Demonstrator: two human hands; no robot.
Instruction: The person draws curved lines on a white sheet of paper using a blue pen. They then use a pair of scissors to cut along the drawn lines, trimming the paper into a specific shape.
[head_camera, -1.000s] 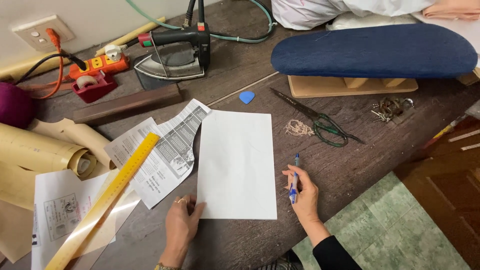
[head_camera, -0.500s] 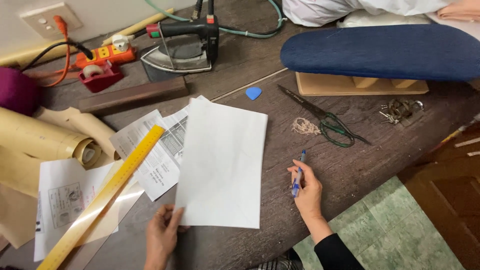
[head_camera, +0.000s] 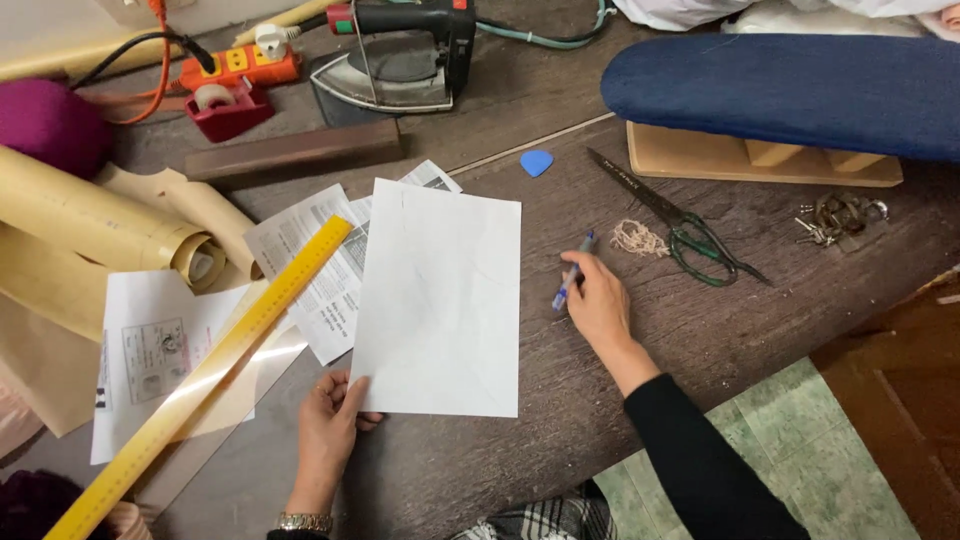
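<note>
Two printed sheets beneath ruler

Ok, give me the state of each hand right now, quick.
Left hand: closed on the bottom left corner of the white sheet of paper.
Right hand: closed around a blue pen, resting on the table.

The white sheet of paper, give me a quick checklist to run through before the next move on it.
1. Left hand grips the white sheet at its lower left corner: ok.
2. Right hand holds the blue pen: ok.
3. Pen tip on the sheet: not ok, it sits on the table to the sheet's right.
4. Sheet lying fully flat: cannot tell.
5. Yellow ruler off the sheet: ok, it lies to the left.
6. Scissors away from the right hand: ok.
</note>
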